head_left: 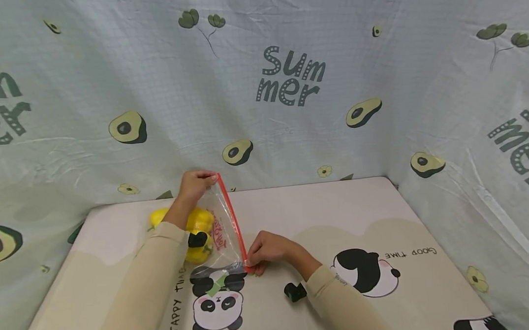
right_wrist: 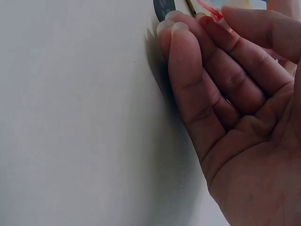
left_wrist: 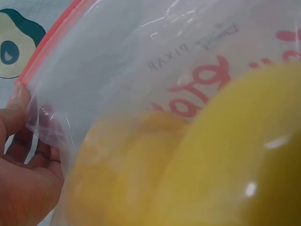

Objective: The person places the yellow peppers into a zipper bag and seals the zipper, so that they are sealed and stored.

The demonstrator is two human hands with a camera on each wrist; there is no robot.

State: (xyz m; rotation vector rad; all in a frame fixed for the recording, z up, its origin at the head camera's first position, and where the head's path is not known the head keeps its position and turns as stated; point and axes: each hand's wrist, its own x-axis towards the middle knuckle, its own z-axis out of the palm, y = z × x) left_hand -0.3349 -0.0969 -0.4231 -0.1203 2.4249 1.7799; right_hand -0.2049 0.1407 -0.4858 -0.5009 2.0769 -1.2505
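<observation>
A clear zip bag (head_left: 225,235) with a red zip edge (head_left: 232,210) and red lettering stands slanted over the table. At its far top corner my left hand (head_left: 194,185) pinches the plastic, thumb against the red strip in the left wrist view. My right hand (head_left: 270,251) pinches the near end of that strip between thumb and fingers. Yellow bell peppers (head_left: 200,219) lie behind and under my left forearm; one pepper (left_wrist: 122,174) shows through the plastic in the left wrist view. Whether every pepper is inside the bag, I cannot tell.
The pale table mat (head_left: 319,207) carries printed pandas (head_left: 217,312) and lettering. Behind it and along the sides hangs a light curtain (head_left: 290,134) with avocado prints. Small black devices sit at both wrists.
</observation>
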